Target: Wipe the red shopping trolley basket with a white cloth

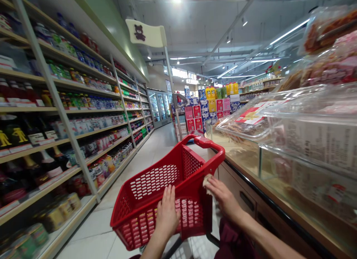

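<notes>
A red plastic shopping cart with perforated basket sides stands in front of me, its handle pointing away to the upper right. My left hand lies on the near side of the basket, fingers stretched out over the rim. Against the cart's side, below the handle, my right hand presses a crumpled off-white cloth, held under its fingers. The part of the basket I can see into holds nothing visible. My left palm hides some of the perforated wall.
Shelves of bottles, cans and packets line the left side. Clear plastic food boxes are stacked on a display counter close at right. Ahead are stacked cartons, a signpost and glass-door fridges; the tiled aisle runs between.
</notes>
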Available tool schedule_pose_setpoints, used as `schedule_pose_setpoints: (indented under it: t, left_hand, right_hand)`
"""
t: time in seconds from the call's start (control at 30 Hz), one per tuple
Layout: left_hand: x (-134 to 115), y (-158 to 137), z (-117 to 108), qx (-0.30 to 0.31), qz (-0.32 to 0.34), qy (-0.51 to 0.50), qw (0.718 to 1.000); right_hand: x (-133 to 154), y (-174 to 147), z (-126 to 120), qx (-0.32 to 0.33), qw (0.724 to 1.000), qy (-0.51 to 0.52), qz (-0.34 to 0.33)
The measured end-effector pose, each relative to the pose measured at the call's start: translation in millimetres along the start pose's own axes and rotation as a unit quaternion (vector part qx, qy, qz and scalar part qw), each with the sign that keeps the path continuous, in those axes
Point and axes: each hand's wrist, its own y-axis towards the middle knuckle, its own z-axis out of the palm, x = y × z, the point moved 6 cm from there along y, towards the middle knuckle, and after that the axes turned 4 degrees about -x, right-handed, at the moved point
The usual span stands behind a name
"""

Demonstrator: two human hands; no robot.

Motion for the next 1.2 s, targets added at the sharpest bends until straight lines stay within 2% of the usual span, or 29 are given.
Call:
schedule_pose_setpoints:
  t: [0.1,0.17,0.23,0.33,0.4,0.47,0.53,0.6,0.73,0.8,0.87,0.93,1.0,1.07,1.2]
  left_hand:
    - [-1,0,-1,-0.012,0.001,0.000,1.000]
    - [-3,-1,-3,-0.011,-0.001,0.000,1.000]
    - [-4,-1,-4,0.003,-0.004,-0.003,1.000]
    - [-2,0,-8,0.029,-0.006,-0.015,0.999]
    - [1,0,-9,0.042,-0.004,-0.032,0.999]
    - [4,-1,-10,0.050,-0.006,-0.046,0.998]
    - [6,-2,-10,0.045,-0.016,-0.049,0.998]
    - [7,-4,-10,0.038,-0.029,-0.044,0.998]
    - [5,-7,-11,0.044,-0.029,-0.034,0.998]
    - [7,-9,-12,0.049,-0.033,-0.029,0.998]
    - [9,-11,-11,0.045,-0.042,-0.024,0.998]
    - [9,-13,-9,0.024,-0.042,-0.020,0.999]
    - [7,-15,-7,-0.003,-0.034,-0.018,0.999]
    - [6,-16,-4,-0.022,-0.025,-0.020,0.999]
    - [13,-18,0,-0.026,-0.015,-0.023,0.999]
  right_hand:
    - [-16,34,-28,-0.084,0.994,-0.035,0.054]
    - [-23,54,-32,-0.103,0.990,-0.065,0.077]
    - [-14,60,-17,-0.070,0.993,-0.076,0.056]
    - [18,51,18,0.026,0.997,-0.059,-0.047]
    - [27,51,25,0.058,0.993,-0.063,-0.084]
    - [16,64,15,0.040,0.993,-0.098,-0.052]
    - [-2,79,0,0.006,0.989,-0.144,0.016]
    - [-7,84,0,0.006,0.985,-0.164,0.049]
    - [26,70,34,0.094,0.987,-0.125,-0.036]
    - [30,67,39,0.127,0.982,-0.123,-0.061]
    - [15,72,27,0.124,0.980,-0.153,-0.032]
    - [-7,80,8,0.087,0.977,-0.192,0.021]
    - [-13,82,1,0.053,0.976,-0.207,0.050]
    - [2,76,15,0.061,0.981,-0.184,0.026]
    - [40,64,48,0.128,0.984,-0.106,-0.062]
